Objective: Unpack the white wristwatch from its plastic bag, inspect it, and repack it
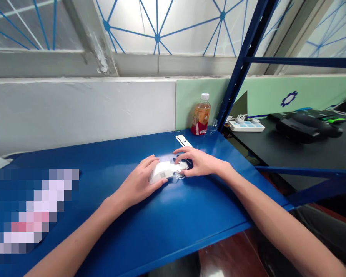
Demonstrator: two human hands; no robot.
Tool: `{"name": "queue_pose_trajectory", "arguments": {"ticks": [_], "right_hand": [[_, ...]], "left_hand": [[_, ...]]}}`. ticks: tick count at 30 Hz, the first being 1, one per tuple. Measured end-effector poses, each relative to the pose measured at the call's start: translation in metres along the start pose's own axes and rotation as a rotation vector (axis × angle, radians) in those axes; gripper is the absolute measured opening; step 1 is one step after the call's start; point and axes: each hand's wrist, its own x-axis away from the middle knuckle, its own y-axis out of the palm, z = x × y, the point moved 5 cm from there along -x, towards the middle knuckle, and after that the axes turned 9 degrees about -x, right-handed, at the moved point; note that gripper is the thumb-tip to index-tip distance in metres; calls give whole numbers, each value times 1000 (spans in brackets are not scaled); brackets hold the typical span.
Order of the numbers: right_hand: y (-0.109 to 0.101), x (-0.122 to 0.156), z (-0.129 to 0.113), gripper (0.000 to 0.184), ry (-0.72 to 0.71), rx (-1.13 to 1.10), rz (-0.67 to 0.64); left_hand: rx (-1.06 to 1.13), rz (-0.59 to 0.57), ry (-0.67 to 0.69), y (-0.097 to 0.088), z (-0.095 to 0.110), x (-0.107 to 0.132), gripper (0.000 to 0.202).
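A small white box-like device point(165, 171) with a printed code on its near side lies on the blue table point(127, 223). My left hand point(140, 181) wraps around its left end, thumb under the near side and fingers over the top. My right hand point(196, 161) presses its fingers on the right end, where a dark part peeks out beneath them. Both hands are closed on the device.
A drink bottle point(201, 115) with orange liquid stands at the table's back right, a white strip point(183, 141) lying in front of it. A blue rack post point(242, 65) rises on the right. Beyond it a black desk point(291, 150) carries a power strip point(246, 125) and dark gear point(305, 127).
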Motion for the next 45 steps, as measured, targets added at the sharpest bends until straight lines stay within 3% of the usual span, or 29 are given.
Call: {"name": "queue_pose_trajectory", "arguments": {"ticks": [4, 7, 13, 16, 20, 23, 26, 32, 36, 39, 42, 45], "right_hand": [[6, -1, 0, 40, 9, -30, -54], [7, -2, -3, 33, 12, -11, -66], [-8, -1, -6, 27, 8, -25, -5], [-21, 1, -3, 26, -9, -56, 137], [-38, 5, 4, 22, 28, -187, 459], [-44, 8, 12, 29, 90, -356, 656], [-43, 7, 22, 41, 153, -544, 762], [-23, -4, 33, 48, 229, -1196, 709], [-15, -10, 21, 46, 284, -1450, 650], [-10, -20, 3, 39, 350, -1600, 572], [-9, -36, -16, 29, 361, -1650, 513], [-8, -54, -29, 22, 318, -1688, 442]], "left_hand": [[-9, -4, 9, 2, 0, 0, 53], [-7, 1, -6, 1, 0, -1, 53], [9, 49, -31, -6, 1, -1, 53], [25, 66, -46, -10, 1, -1, 52], [54, 53, -52, -11, 3, -1, 54], [57, 31, -45, -9, 5, 1, 57], [40, -22, -43, -3, 5, 3, 63], [41, -132, -28, 9, 2, 3, 84], [82, -90, -11, -2, 6, 2, 99], [169, 40, 12, -23, 18, -1, 81], [336, 138, -18, -44, 32, -6, 42], [459, 76, -131, -49, 43, -13, 33]]}}
